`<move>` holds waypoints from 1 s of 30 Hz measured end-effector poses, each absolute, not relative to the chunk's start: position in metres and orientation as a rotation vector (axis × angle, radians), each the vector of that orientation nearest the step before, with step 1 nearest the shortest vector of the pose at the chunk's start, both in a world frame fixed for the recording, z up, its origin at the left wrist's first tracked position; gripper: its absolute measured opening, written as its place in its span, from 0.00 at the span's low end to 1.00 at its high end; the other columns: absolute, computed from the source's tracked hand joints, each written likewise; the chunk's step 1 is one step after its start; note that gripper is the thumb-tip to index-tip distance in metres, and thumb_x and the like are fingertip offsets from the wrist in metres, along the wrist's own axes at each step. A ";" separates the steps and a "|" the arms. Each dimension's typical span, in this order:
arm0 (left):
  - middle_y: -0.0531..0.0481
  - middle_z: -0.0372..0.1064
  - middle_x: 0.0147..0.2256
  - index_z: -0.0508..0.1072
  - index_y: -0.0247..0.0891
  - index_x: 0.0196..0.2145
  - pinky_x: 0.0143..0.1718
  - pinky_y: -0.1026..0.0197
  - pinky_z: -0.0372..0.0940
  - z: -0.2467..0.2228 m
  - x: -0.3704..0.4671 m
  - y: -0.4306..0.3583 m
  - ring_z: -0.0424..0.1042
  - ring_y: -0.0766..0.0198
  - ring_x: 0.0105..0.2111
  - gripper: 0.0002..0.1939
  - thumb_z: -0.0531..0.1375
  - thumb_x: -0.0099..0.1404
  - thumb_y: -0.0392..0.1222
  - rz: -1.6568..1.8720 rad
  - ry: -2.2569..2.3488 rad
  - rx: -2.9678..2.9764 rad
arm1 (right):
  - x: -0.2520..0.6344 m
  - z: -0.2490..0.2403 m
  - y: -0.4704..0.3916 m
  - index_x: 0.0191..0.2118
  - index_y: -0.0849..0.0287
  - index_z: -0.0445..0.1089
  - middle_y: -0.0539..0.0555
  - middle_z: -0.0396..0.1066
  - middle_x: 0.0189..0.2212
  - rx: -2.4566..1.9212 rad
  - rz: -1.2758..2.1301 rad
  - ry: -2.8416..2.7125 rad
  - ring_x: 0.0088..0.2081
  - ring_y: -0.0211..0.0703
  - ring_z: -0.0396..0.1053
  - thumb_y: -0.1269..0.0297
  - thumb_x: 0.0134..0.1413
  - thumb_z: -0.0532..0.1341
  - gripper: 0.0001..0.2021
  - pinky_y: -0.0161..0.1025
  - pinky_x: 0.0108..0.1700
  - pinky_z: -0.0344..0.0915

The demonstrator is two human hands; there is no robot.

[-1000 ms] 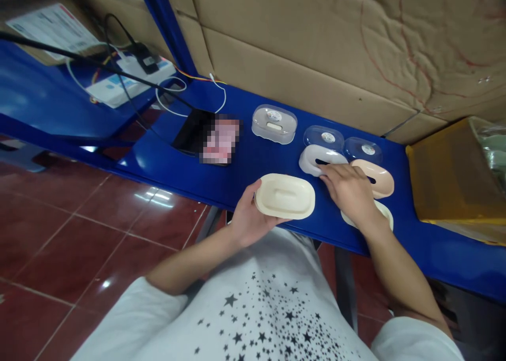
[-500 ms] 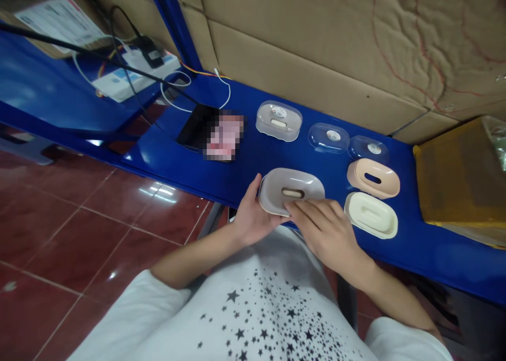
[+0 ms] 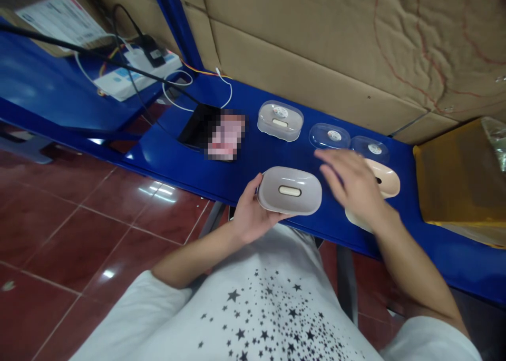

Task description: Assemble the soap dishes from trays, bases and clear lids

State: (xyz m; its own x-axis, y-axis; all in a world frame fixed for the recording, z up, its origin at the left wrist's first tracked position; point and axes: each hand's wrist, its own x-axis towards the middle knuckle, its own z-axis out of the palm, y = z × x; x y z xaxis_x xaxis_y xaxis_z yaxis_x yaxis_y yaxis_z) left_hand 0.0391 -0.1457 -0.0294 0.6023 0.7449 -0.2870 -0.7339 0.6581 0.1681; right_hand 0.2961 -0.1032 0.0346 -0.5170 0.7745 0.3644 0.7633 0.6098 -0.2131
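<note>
Grey soap dish [image 3: 304, 192] is held in the left hand [image 3: 251, 221] above the front edge of the counter [image 3: 185, 174], nesting seemingly complete; a clear lid [image 3: 323, 138] apparently must be grasped by the empty, loosely spread right hand [image 3: 351, 184].

white shirt [image 3: 221, 282] | black stars [image 3: 233, 295], mixed sizes | 2 short white sleeves [image 3: 154, 303] | bare hands [image 3: 253, 214]

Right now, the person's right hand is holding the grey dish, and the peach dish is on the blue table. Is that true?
Not quite: the head view shows the left hand holding the grey dish. The peach dish is on the blue table.
</note>
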 end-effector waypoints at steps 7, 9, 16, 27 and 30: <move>0.44 0.80 0.56 0.79 0.41 0.56 0.61 0.39 0.71 -0.030 0.037 -0.144 0.77 0.43 0.59 0.22 0.60 0.77 0.57 0.850 0.342 0.048 | 0.347 0.012 -0.020 0.70 0.48 0.64 0.61 0.67 0.70 -1.579 0.165 -2.542 0.71 0.68 0.62 0.50 0.71 0.60 0.26 0.77 0.73 0.54; 0.44 0.81 0.55 0.80 0.41 0.56 0.62 0.38 0.70 -0.030 0.037 -0.144 0.77 0.43 0.59 0.21 0.60 0.76 0.57 0.857 0.340 0.041 | 0.347 0.006 -0.020 0.70 0.50 0.64 0.64 0.65 0.71 -1.595 0.171 -2.523 0.72 0.71 0.59 0.46 0.67 0.65 0.31 0.77 0.75 0.49; 0.42 0.80 0.57 0.79 0.41 0.57 0.64 0.36 0.68 -0.034 0.041 -0.145 0.74 0.41 0.63 0.23 0.60 0.76 0.58 0.838 0.376 0.029 | 0.337 0.019 -0.033 0.72 0.50 0.60 0.64 0.62 0.72 -1.466 0.405 -2.442 0.72 0.62 0.61 0.46 0.64 0.69 0.37 0.63 0.75 0.60; 0.45 0.83 0.45 0.81 0.40 0.49 0.58 0.49 0.72 -0.028 0.043 -0.148 0.79 0.48 0.55 0.20 0.63 0.74 0.59 0.860 0.394 0.099 | 0.255 0.062 -0.131 0.74 0.47 0.59 0.63 0.60 0.75 -0.938 0.381 -2.700 0.74 0.64 0.62 0.50 0.68 0.68 0.34 0.64 0.70 0.67; 0.44 0.83 0.45 0.81 0.41 0.51 0.57 0.48 0.72 -0.028 0.042 -0.149 0.79 0.48 0.54 0.21 0.59 0.76 0.59 0.858 0.400 0.082 | 0.255 0.060 -0.131 0.74 0.49 0.60 0.64 0.60 0.75 -0.989 0.311 -2.690 0.73 0.65 0.63 0.50 0.69 0.68 0.34 0.65 0.69 0.68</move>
State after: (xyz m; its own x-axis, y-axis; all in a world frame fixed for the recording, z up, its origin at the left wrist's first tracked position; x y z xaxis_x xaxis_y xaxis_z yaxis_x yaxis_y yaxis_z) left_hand 0.0424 -0.1489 -0.0284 0.5847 0.7499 -0.3095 -0.7193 0.6556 0.2296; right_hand 0.2551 -0.1313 0.0601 -0.7352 0.6572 0.1660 0.6020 0.7457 -0.2856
